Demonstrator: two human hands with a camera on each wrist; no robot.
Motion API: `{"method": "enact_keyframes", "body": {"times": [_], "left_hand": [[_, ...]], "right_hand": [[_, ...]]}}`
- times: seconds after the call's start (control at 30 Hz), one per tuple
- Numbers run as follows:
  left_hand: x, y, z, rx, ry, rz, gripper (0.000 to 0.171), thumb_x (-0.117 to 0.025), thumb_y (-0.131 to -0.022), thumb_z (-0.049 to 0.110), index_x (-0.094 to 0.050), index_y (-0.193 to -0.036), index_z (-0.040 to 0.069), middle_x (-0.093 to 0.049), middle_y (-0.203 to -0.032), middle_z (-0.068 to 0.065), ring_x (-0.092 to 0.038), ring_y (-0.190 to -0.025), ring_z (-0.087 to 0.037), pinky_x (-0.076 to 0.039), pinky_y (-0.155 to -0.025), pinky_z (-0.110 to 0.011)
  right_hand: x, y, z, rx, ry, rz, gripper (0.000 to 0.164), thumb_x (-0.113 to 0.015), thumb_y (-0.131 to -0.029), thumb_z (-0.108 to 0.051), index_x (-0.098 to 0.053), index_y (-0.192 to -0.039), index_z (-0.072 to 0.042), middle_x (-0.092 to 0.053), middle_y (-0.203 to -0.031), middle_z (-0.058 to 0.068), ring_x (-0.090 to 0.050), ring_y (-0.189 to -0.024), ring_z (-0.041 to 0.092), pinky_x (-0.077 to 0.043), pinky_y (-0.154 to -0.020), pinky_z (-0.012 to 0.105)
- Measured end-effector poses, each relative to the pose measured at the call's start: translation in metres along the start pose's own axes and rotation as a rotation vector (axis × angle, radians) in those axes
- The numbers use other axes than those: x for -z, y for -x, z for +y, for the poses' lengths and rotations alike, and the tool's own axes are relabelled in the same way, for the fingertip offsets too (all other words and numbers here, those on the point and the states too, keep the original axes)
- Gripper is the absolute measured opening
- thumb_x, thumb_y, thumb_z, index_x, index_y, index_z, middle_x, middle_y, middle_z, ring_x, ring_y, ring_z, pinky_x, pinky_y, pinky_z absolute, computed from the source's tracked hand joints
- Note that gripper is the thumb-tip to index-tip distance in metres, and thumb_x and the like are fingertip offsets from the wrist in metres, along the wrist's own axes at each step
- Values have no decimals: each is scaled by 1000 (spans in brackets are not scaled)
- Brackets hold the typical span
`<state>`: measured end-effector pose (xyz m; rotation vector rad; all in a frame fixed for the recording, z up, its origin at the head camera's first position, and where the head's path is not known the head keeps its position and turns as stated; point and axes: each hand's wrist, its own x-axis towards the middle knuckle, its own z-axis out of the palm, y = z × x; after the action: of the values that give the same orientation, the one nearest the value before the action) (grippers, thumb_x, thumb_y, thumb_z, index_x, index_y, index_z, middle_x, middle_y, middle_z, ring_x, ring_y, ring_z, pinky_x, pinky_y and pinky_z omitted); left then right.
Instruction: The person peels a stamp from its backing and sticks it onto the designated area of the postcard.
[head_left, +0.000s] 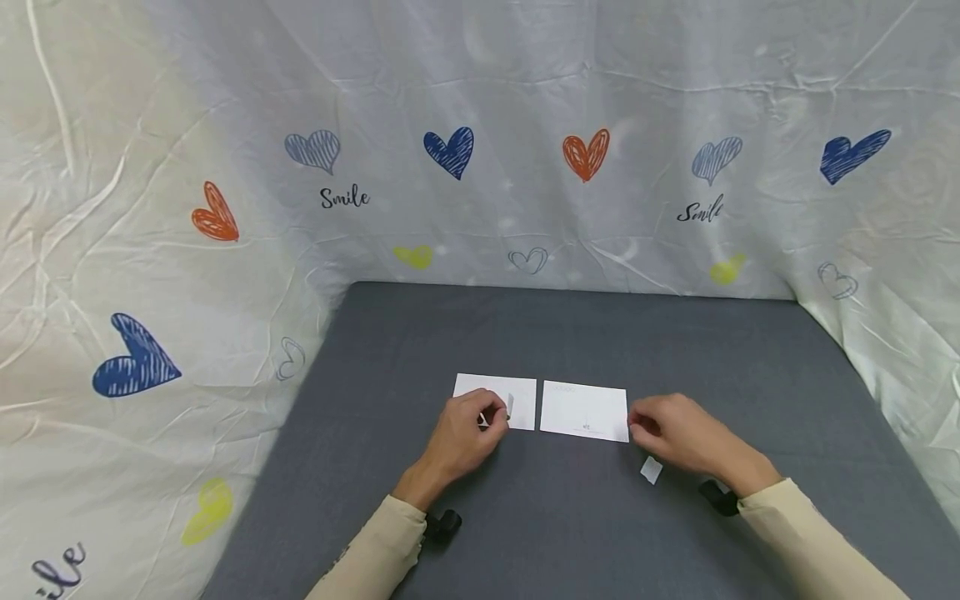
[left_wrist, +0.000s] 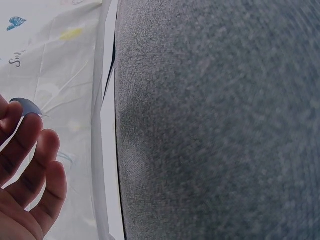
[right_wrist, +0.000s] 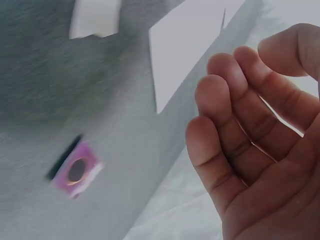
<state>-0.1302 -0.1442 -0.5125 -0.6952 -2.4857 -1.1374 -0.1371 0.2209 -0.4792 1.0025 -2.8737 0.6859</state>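
In the head view, two white cards lie side by side with a narrow gap between them: the left card [head_left: 524, 406] and the right card [head_left: 581, 404], which has faint print. My left hand [head_left: 467, 433] is over the near-left part of the left card, hiding some of it. Its thumb and index finger pinch a small thin greyish piece [left_wrist: 28, 107], seen in the left wrist view. My right hand [head_left: 678, 432] is beside the right card's right edge, fingers loosely bent; the right wrist view shows nothing held. Near it lies a small white piece [head_left: 651, 470].
A dark grey cloth [head_left: 540, 517] covers the table. Behind and beside it hangs a pale curtain [head_left: 525, 50] with printed hearts. In the right wrist view, a blurred pink piece [right_wrist: 92, 159] with a dark round centre lies on the cloth.
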Motion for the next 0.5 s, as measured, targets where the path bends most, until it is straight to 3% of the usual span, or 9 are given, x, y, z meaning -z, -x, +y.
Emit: {"method": "enact_keyframes", "body": {"times": [0.5], "left_hand": [[-2, 0, 0, 1, -13, -11, 14, -69, -95, 6, -70, -85, 16, -65, -80, 6, -62, -73, -9, -57, -69, -27]], "right_hand": [[-2, -41, -27, 125, -2, -29, 16, -68, -96, -7, -74, -89, -20, -59, -76, -18, -48, -67, -2, -47, -66, 23]]}}
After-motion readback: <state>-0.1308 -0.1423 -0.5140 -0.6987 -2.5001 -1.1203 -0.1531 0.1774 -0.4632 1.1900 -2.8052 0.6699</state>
